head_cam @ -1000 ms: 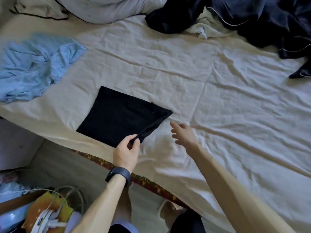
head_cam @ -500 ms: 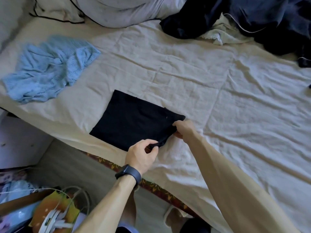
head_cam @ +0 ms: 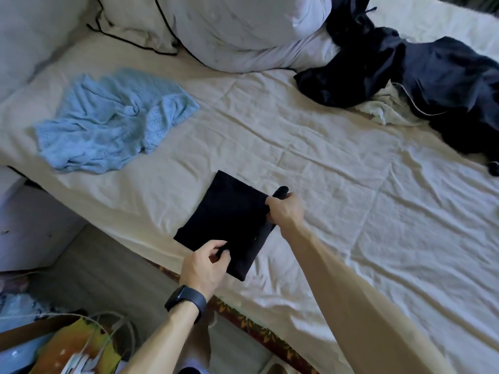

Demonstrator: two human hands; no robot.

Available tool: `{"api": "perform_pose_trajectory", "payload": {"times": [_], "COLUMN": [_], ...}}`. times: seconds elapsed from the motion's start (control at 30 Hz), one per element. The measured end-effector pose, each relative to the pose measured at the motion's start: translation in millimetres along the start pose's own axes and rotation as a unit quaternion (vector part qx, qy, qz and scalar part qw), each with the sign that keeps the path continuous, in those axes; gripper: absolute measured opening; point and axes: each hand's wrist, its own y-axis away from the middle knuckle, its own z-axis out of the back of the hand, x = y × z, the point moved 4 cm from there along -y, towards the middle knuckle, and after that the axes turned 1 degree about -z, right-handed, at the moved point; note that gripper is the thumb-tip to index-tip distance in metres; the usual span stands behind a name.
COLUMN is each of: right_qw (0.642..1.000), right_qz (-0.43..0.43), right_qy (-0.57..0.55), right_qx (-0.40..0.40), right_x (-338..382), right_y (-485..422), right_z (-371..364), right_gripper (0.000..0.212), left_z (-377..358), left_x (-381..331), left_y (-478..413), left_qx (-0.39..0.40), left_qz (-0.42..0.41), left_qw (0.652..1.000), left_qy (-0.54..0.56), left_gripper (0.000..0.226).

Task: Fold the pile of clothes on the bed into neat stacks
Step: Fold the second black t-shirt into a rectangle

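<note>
Near the bed [head_cam: 337,163] edge lies your folded black garment [head_cam: 229,220]; your left hand [head_cam: 206,265] pinches its near edge, your right hand [head_cam: 285,209] grips its right corner

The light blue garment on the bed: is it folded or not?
Not folded. The light blue garment lies crumpled in loose wrinkles with uneven edges on the sheet.

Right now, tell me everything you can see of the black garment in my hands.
The black garment is plain, matte, soft-looking cloth, folded to a rough rectangle lying flat on the cream bed sheet near the bed's edge. The left hand pinches its near edge; the right hand grips its right corner, a bunched bit poking above the fist.
</note>
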Motion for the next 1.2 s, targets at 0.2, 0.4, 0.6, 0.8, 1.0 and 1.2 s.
{"api": "perform_pose_trajectory", "payload": {"times": [0.2,0.4,0.6,0.8,1.0,1.2], "right_qw": [0.998,0.986,0.972,0.992,0.995,0.989], "right_qz": [-0.012,0.001,-0.01,0.001,0.089,-0.034], "right_qy": [0.062,0.166,0.22,0.126,0.029,0.013], "right_qx": [-0.011,-0.029,-0.079,-0.031,0.035,-0.143], "right_x": [29,41,44,44,17,-80], "right_y": [-10,-26,-39,-31,22,78], "right_z": [-87,-150,-170,-191,-170,-106], "right_gripper": [0.032,0.06,0.054,0.051,0.054,0.037], "left_z": [36,38,31,34,37,33], "left_x": [64,115,121,121,113,102], "left_y": [-66,-98,-112,-115,-113,-113], "left_qx": [0.036,0.108,0.15,0.145,0.11,0.121], "left_qz": [0.061,0.104,0.129,0.16,0.121,0.103], "left_qw": [0.997,0.986,0.976,0.973,0.98,0.985], "left_qy": [-0.024,-0.066,-0.092,-0.084,-0.111,-0.068], "left_gripper": [0.023,0.019,0.016,0.012,0.02,0.059]}}
